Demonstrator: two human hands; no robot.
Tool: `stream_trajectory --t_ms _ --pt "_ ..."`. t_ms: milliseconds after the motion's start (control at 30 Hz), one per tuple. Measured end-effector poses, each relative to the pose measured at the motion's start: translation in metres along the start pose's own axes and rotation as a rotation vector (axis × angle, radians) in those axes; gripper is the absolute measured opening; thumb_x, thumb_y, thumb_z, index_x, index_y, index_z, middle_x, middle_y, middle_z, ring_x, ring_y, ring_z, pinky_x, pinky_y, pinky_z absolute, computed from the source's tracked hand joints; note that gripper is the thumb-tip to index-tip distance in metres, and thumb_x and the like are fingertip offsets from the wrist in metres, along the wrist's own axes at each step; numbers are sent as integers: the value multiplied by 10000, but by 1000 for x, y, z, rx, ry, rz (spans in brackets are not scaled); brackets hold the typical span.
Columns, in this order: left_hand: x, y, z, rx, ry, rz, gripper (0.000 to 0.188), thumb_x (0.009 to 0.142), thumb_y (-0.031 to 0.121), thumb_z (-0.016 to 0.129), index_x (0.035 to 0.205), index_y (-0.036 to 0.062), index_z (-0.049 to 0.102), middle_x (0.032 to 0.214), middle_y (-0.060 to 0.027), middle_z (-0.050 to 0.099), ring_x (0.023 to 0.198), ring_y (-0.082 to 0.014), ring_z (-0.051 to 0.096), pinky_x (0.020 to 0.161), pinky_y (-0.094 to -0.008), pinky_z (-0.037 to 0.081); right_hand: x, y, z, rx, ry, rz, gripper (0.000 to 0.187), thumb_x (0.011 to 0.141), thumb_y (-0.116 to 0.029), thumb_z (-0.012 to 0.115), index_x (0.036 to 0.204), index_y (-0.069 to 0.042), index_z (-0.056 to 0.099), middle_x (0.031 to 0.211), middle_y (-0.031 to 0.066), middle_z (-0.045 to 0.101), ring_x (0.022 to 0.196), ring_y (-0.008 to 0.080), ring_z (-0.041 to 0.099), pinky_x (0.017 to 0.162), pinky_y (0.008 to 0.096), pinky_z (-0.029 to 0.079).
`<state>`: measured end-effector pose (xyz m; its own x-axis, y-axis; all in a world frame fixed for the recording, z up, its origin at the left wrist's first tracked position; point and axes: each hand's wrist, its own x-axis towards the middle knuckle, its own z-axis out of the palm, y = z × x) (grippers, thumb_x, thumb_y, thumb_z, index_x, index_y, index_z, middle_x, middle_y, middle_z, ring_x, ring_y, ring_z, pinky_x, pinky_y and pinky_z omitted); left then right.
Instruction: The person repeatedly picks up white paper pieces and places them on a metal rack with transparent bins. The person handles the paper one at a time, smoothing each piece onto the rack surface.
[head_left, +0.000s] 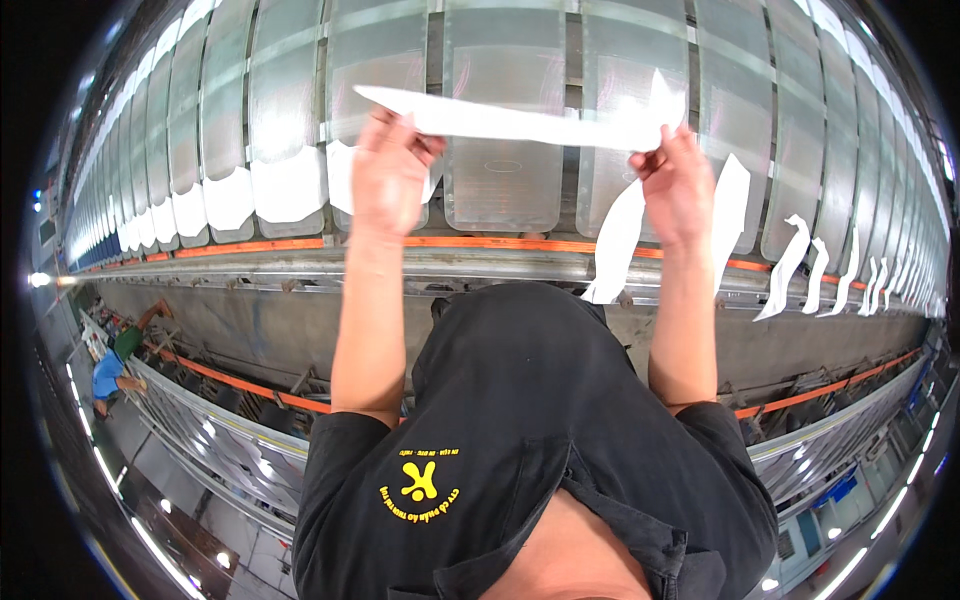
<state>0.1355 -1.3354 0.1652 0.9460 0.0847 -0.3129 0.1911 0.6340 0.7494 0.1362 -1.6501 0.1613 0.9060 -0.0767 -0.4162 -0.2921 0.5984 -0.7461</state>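
Observation:
A long white piece of thin fabric (510, 122) is stretched between my two hands over the row of flat grey-green boards (503, 190). My left hand (390, 175) pinches its left end, fingertips together, with the tip pointing left past the fingers. My right hand (678, 185) grips the other end, where a pointed corner stands up beyond the fingers. Just below my right hand, another white piece (620, 235) hangs over a board's near edge. A further white strip (733, 205) droops beside my right wrist.
White pieces lie flat on the boards to the left, such as one white panel (288, 188). Several narrow strips hang at the right, including a curled strip (785, 270). An orange rail (480, 243) runs along the near edge. Two people, one in a blue shirt (107, 378), are far left.

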Motion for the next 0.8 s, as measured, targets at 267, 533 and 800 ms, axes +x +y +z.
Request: stream_trajectory --t_ms 267,533,800 --pt "-11 -67 -86 -10 115 -390 251 1023 190 566 1174 -7 598 1056 -110 687 942 -226 672 869 -379 578 9 83 -74 -98 17 255 193 1024 -140 530 1093 20 613 897 88 667 776 179 642 689 312 544" --pt "-93 -62 -58 -57 298 -126 127 979 129 655 1024 76 549 922 -98 663 886 -236 700 796 -388 623 -50 78 -65 140 224 171 202 1033 -201 569 1055 -1 588 955 114 641 848 216 658 779 365 598" --pt "-103 -53 -37 73 263 -4 631 1014 45 509 1548 -3 177 1016 -95 610 891 -245 686 812 -424 609 -73 85 -56 -76 266 4 560 1023 -56 509 1513 12 246 1041 135 623 852 218 663 744 367 595"
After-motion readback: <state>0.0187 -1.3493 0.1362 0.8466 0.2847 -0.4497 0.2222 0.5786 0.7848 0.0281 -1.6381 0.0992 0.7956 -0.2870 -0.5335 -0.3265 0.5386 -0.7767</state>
